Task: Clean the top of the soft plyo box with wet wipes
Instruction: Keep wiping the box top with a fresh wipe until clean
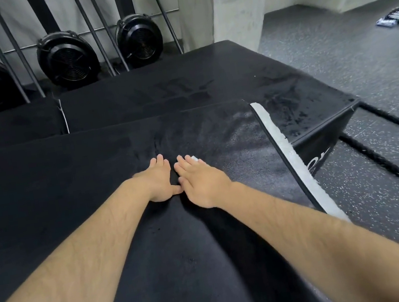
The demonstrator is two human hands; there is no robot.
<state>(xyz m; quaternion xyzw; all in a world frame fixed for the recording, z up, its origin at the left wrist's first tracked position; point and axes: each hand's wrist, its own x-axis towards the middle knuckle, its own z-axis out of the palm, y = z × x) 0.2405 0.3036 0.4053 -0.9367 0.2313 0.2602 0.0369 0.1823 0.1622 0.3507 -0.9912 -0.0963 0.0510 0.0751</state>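
Observation:
The black soft plyo box [68, 187] fills the near half of the head view, its top glistening with damp streaks on the right. My left hand [157, 181] lies flat on the top with straight fingers. Beside it, touching at the thumbs, my right hand [200, 179] presses flat on a white wet wipe [194, 158]; only a small corner of the wipe shows past the fingertips. A white strip [290, 152] runs along the box's right edge.
A lower black plyo box [208, 81] stands behind, with another [6, 126] at the left. Three black fans [66, 58] and metal bars line the back wall. A concrete pillar [232, 2] rises at the back right. Speckled rubber floor [363, 72] lies at the right with a packet [396, 15].

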